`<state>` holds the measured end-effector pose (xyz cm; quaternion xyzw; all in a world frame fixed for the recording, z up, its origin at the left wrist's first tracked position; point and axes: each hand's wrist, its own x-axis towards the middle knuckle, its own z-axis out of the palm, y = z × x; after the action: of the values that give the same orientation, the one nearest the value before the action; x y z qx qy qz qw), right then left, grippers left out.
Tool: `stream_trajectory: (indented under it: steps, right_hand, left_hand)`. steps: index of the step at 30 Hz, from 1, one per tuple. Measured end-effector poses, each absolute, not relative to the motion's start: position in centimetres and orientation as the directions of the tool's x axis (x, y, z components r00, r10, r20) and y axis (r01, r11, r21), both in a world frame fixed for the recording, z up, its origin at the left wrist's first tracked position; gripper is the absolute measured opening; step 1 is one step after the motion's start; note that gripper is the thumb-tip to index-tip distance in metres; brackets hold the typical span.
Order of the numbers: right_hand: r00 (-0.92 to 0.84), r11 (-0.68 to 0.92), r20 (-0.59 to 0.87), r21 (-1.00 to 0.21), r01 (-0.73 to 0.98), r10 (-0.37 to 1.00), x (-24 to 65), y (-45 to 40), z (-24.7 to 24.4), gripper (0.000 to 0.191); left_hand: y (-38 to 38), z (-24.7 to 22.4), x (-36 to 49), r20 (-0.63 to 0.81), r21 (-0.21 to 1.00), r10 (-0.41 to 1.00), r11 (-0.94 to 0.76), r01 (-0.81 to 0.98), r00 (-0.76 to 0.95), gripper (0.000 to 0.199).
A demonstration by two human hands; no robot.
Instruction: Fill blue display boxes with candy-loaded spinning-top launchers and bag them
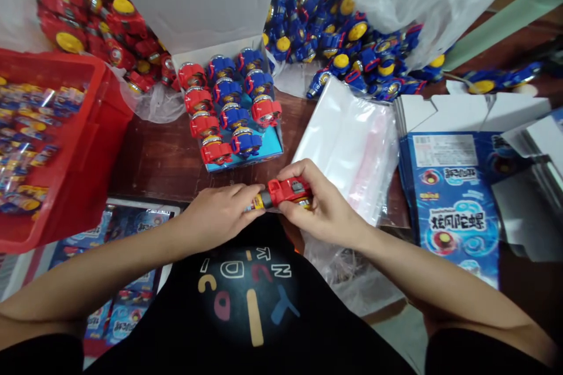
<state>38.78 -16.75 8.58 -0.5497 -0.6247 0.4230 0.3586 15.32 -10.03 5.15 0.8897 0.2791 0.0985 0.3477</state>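
Note:
My right hand (323,205) is closed around a red toy spinning-top launcher (288,190) with a yellow and silver piece on its underside. My left hand (220,217) pinches a small tube (255,201) with a yellow printed label. The tube's dark end meets the left end of the launcher; how far it goes in, I cannot tell. Just beyond my hands stands an open display box (275,149) with red launchers (203,124) and blue launchers (230,117) in rows. A bit of its blue floor shows at the near right corner.
A red bin (94,146) of small labelled tubes stands left. Heaps of red launchers (79,12) and blue launchers (347,41) lie behind. Clear plastic bags (347,140) and folded printed boxes (457,211) are on the right. Filled boxes (127,304) sit lower left.

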Motion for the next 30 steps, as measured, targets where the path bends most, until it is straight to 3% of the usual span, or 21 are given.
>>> stream_trajectory:
  steps: [2,4,6,8,9,11,13,15,17,19,21,23,25,27,28,30]
  right_hand:
    - [-0.133,0.215,0.173,-0.871,0.442,0.976,38.8,-17.0,8.6,0.032]
    - [-0.207,0.433,0.381,-0.76,0.485,0.901,39.2,-17.1,8.3,0.041]
    - [-0.336,0.599,0.496,-0.649,0.468,0.801,39.6,-17.1,7.9,0.037]
    - [-0.432,0.687,0.536,-0.596,0.416,0.726,39.8,-16.9,7.7,0.029]
    - [-0.43,0.678,0.526,-0.603,0.419,0.734,39.7,-16.8,7.7,0.028]
    - [-0.319,0.522,0.414,-0.689,0.503,0.853,39.4,-16.5,8.2,0.031]
    - [-0.179,0.263,0.196,-0.795,0.547,0.964,39.3,-16.1,8.9,0.035]
    - [-0.211,0.125,0.016,-0.848,0.515,0.977,40.0,-15.5,9.8,0.046]
    - [-0.384,0.227,0.023,-0.839,0.495,0.923,41.4,-14.9,10.6,0.078]
    - [-0.541,0.445,0.134,-0.744,0.498,0.83,43.1,-14.4,11.1,0.101]
    - [-0.629,0.609,0.242,-0.639,0.469,0.739,44.6,-14.2,11.4,0.092]
    - [-0.638,0.655,0.294,-0.607,0.45,0.711,45.6,-14.3,11.8,0.08]
    - [-0.564,0.621,0.31,-0.586,0.52,0.765,46.6,-14.4,12.3,0.079]
    - [-0.434,0.546,0.331,-0.485,0.683,0.838,47.6,-14.1,12.2,0.084]
    - [-0.378,0.505,0.35,-0.422,0.753,0.857,48.0,-13.7,11.9,0.083]
    - [-0.322,0.438,0.356,-0.319,0.841,0.877,48.6,-12.5,10.5,0.073]
  left_hand:
    - [-9.1,6.0,15.3,-0.088,0.806,0.516,-0.466,0.366,0.852,0.033]
    - [-8.4,6.9,15.3,-0.248,0.931,0.384,-0.158,0.328,0.889,0.038]
    - [-8.2,7.4,15.2,-0.351,0.92,0.128,0.234,0.316,0.927,0.048]
    - [-8.4,7.4,15.3,-0.331,0.862,-0.01,0.403,0.307,0.944,0.056]
    - [-8.6,7.2,15.3,-0.327,0.892,0.043,0.346,0.293,0.944,0.054]
    - [-8.8,6.4,15.6,-0.286,0.954,0.327,0.008,0.3,0.901,0.043]
    - [-8.8,5.4,15.9,-0.142,0.867,0.579,-0.319,0.383,0.803,0.034]
    - [-8.3,4.8,16.0,-0.046,0.813,0.639,-0.422,0.4,0.768,0.033]
    - [-7.4,4.8,15.8,-0.081,0.885,0.557,-0.341,0.317,0.826,0.029]
    - [-6.6,5.4,15.6,-0.183,0.972,0.371,-0.073,0.225,0.91,0.039]
    - [-6.0,6.4,15.5,-0.242,0.953,0.145,0.223,0.207,0.959,0.052]
    - [-5.7,7.2,15.6,-0.226,0.94,0.082,0.278,0.195,0.971,0.053]
    - [-5.2,7.6,15.7,-0.145,0.989,0.333,0.042,0.138,0.932,0.039]
    - [-4.2,7.1,15.8,0.048,0.937,0.622,-0.3,0.182,0.781,0.029]
    - [-3.6,6.5,15.8,0.146,0.872,0.691,-0.428,0.238,0.708,0.037]
    - [-2.2,4.7,15.8,0.257,0.736,0.681,-0.597,0.318,0.685,0.04]
